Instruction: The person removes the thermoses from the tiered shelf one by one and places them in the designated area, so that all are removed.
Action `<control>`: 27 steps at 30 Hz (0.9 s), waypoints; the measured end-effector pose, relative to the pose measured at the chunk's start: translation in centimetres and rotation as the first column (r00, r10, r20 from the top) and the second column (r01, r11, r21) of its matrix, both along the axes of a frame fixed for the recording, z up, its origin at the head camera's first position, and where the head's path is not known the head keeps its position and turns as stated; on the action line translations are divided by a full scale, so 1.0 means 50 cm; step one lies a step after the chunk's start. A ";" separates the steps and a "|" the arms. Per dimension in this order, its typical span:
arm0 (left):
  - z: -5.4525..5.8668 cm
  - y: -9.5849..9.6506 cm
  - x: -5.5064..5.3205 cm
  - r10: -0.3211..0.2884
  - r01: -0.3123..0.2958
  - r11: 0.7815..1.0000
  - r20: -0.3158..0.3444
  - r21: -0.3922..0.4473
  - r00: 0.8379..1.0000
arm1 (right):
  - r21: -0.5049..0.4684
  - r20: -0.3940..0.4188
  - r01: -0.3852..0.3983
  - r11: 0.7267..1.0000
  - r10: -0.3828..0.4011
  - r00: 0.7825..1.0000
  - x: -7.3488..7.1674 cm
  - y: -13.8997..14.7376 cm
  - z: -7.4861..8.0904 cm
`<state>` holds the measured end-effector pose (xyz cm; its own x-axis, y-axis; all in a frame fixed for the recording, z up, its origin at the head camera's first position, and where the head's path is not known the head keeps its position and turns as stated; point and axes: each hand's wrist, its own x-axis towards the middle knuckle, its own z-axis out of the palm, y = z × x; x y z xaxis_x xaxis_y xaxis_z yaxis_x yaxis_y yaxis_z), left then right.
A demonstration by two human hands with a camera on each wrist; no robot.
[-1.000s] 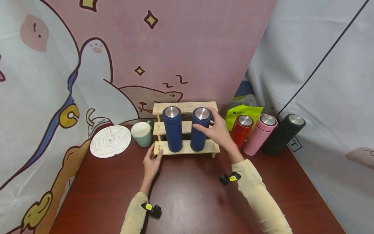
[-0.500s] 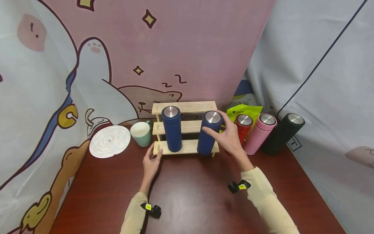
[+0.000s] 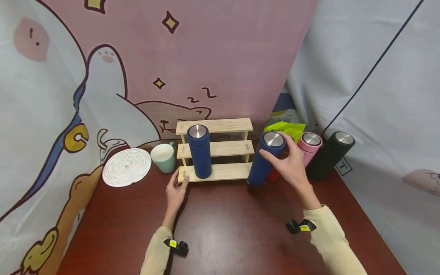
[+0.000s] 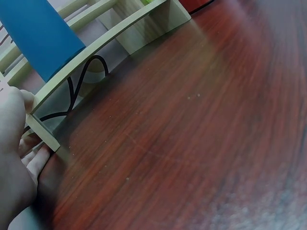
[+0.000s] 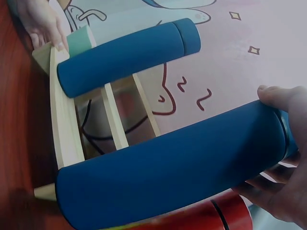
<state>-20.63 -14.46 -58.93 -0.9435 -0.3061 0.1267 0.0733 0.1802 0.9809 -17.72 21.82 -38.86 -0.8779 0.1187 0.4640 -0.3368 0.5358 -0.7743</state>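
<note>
A blue thermos flask with a steel lid top [image 3: 263, 162] is gripped near its top by my right hand [image 3: 290, 160]. It tilts a little, at the right end of the three-tier wooden shelf [image 3: 230, 171] and in front of the red flask. A second blue flask [image 3: 201, 156] stands upright on the lowest tier, toward the left. My left hand [image 3: 176, 193] holds the left end of that tier, thumb on top; in the left wrist view its fingers [image 4: 38, 160] reach round the end support.
A green mug [image 3: 164, 158] and a round woven mat [image 3: 125, 168] lie left of the shelf. To the right stand a red flask [image 3: 273, 175], a pink flask [image 3: 310, 145] and a black flask [image 3: 331, 154], with a yellow-green bag [image 3: 290, 129] behind.
My right hand has lifted its blue flask off the lowest tier and carried it right, past the shelf's end, where it now covers much of the red flask. The left hand keeps its place.
</note>
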 end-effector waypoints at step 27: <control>0.005 -0.002 0.004 -0.005 0.004 1.000 0.021 0.002 1.000 | 0.012 0.006 0.227 0.974 -0.227 0.974 0.077 0.142 -0.008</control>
